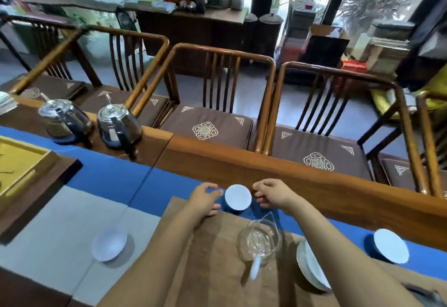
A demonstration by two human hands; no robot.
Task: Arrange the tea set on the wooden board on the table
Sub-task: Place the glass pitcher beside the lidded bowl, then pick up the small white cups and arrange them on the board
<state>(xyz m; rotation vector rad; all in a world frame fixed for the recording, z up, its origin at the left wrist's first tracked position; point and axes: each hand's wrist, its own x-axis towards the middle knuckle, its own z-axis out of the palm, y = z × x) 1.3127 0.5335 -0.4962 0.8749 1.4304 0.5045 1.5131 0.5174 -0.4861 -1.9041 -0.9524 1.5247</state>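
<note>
A small white teacup [238, 197] stands on the blue runner [108, 178] just beyond the brown mat [212, 258]. My left hand [205, 199] is to its left and my right hand [272, 194] to its right, both a little apart from it with fingers curled and nothing held. A glass pitcher with a white handle [260, 241] stands on the mat below my right hand. Beside it to the right is a white lidded bowl [310, 265]. Another white cup [390, 245] sits at the far right, and a white cup [109, 244] rests on the grey cloth at left.
Two steel kettles [65, 119] [119, 125] stand at the table's far left edge. A wooden tray with a yellow inside [17, 164] lies on a dark board at the left. Wooden chairs [217, 103] with brown cushions line the far side of the table.
</note>
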